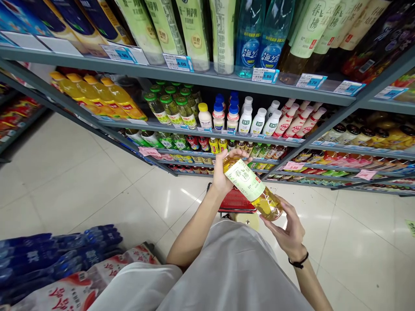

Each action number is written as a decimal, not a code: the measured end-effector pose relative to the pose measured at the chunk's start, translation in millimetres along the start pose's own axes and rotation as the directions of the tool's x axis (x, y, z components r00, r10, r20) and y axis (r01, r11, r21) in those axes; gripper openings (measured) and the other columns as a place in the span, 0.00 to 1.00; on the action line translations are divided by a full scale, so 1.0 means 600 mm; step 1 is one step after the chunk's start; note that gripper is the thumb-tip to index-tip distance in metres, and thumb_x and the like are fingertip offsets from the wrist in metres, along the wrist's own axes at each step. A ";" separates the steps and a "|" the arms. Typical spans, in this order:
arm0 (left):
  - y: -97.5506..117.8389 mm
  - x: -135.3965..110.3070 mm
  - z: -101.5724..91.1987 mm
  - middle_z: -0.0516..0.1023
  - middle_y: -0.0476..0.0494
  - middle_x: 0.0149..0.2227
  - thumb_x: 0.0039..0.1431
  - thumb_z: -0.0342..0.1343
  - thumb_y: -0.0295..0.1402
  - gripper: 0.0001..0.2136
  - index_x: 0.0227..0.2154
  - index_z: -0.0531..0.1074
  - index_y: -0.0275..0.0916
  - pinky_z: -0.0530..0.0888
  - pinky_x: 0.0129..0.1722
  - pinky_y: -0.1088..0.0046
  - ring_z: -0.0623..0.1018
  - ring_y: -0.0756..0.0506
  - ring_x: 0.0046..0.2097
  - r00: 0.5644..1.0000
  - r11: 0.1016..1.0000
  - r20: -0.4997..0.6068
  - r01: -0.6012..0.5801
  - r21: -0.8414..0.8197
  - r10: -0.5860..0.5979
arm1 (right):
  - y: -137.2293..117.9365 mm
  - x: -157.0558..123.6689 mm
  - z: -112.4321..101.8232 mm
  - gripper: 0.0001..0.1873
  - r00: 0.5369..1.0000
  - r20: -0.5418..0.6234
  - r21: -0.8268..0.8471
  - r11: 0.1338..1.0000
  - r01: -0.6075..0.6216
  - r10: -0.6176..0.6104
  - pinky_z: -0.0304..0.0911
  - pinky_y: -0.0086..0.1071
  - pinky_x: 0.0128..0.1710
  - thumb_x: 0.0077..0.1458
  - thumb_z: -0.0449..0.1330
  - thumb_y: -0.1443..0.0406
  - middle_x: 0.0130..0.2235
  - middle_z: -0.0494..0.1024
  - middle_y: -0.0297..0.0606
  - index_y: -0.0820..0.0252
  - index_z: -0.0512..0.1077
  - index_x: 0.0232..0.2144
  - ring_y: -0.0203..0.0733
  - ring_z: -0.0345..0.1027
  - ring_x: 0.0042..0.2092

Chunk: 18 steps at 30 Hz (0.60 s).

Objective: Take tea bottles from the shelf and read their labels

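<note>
A bottle of tea [244, 180] with amber liquid and a pale green label is held aslant in front of my body, its base toward the lower right. My left hand [225, 170] is wrapped round the upper end, and the cap is hidden by the fingers. At the base, my right hand [288, 226] grips the bottle between thumb and fingers; a dark band is on that wrist. Below the bottle, a red shopping basket [235, 199] shows on the floor, partly covered by the bottle and my arm.
Shelves [207, 80] of drinks with price tags stand across the front. Similar pale green-labelled bottles [313, 28] are on the top shelf. Blue bottle packs [61, 255] and a white-and-red printed pack [84, 280] lie at lower left. Tiled floor [81, 185] surrounds me.
</note>
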<state>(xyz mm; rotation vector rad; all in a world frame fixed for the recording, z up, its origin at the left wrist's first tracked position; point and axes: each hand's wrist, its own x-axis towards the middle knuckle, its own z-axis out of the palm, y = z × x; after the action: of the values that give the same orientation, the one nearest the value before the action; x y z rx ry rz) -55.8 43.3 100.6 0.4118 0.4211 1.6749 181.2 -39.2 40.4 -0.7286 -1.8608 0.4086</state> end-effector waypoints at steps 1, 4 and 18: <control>0.001 0.001 -0.001 0.77 0.42 0.35 0.61 0.61 0.47 0.17 0.30 0.80 0.35 0.79 0.53 0.64 0.78 0.45 0.42 1.000 1.000 -0.007 0.002 0.010 -0.001 | 0.003 0.000 -0.003 0.49 0.999 0.013 -0.032 0.999 0.032 -0.032 0.78 0.48 0.56 0.51 0.74 0.78 0.60 0.75 0.54 0.58 0.62 0.71 0.56 0.74 0.61; 0.002 0.002 -0.004 0.76 0.42 0.35 0.61 0.60 0.48 0.18 0.30 0.80 0.36 0.79 0.52 0.65 0.78 0.45 0.42 1.000 1.000 -0.018 0.016 0.026 -0.016 | 0.015 -0.002 -0.013 0.49 0.985 0.099 -0.131 0.979 0.156 -0.144 0.78 0.49 0.57 0.54 0.71 0.80 0.66 0.70 0.56 0.58 0.58 0.73 0.56 0.70 0.64; 0.004 0.008 0.002 0.74 0.49 0.31 0.59 0.64 0.34 0.05 0.34 0.76 0.39 0.78 0.41 0.72 0.76 0.49 0.34 0.997 0.997 0.035 0.073 0.027 -0.074 | 0.002 -0.006 0.023 0.46 0.983 -0.132 0.052 0.991 -0.122 0.128 0.78 0.49 0.56 0.48 0.76 0.75 0.56 0.78 0.50 0.57 0.67 0.66 0.54 0.77 0.57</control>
<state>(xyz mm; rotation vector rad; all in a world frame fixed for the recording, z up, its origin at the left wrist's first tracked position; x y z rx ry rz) -58.1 48.0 102.9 0.4398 0.4267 1.5902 169.7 -40.0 31.8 -0.8262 -1.6797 0.4682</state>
